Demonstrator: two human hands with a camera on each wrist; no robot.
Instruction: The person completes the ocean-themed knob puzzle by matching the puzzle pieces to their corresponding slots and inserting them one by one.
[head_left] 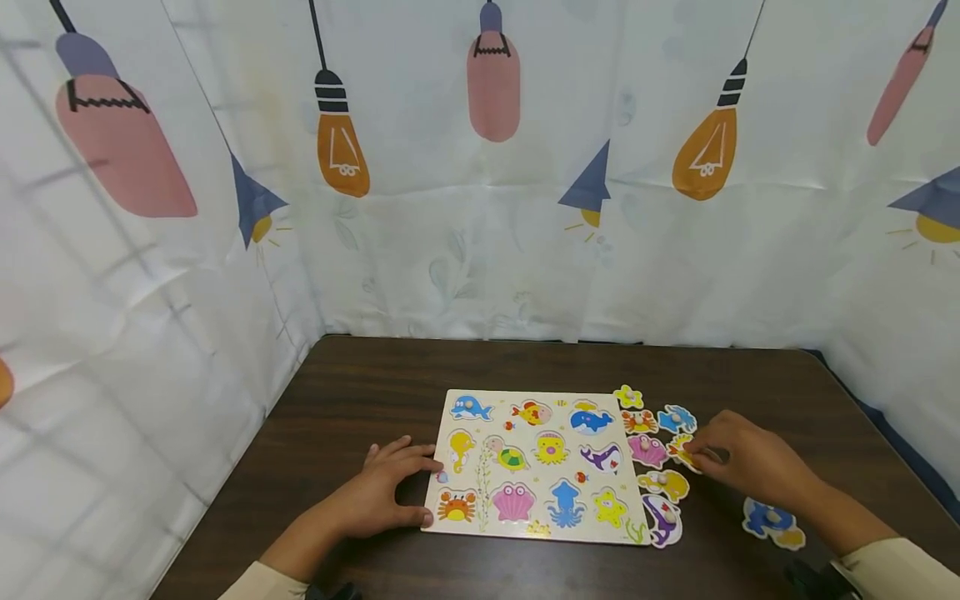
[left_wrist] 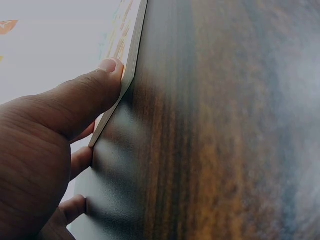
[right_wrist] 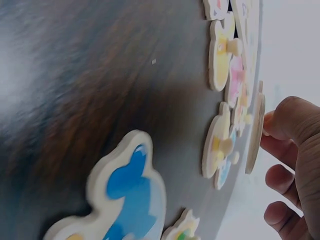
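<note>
A wooden puzzle board point(head_left: 480, 467) with sea-animal pictures lies on the table. My left hand point(head_left: 386, 492) rests at its left side, thumb and a finger spread along that edge. The left wrist view shows the thumb point(left_wrist: 90, 92) against the board's edge point(left_wrist: 132, 60). My right hand point(head_left: 753, 458) is to the right of the board, by a yellow-and-red fish piece point(head_left: 678, 448). In the right wrist view its thumb and finger pinch a flat wooden puzzle piece point(right_wrist: 256, 137), seen edge-on above the table; its picture is hidden.
Loose pieces line the board's right side: a star point(head_left: 628, 397), crab point(head_left: 640, 422), pink shell point(head_left: 647, 451), yellow seahorse point(head_left: 663, 484) and purple whale point(head_left: 663, 521). Near the right forearm lies a blue piece point(head_left: 767, 518). A printed curtain point(head_left: 480, 250) stands behind the table.
</note>
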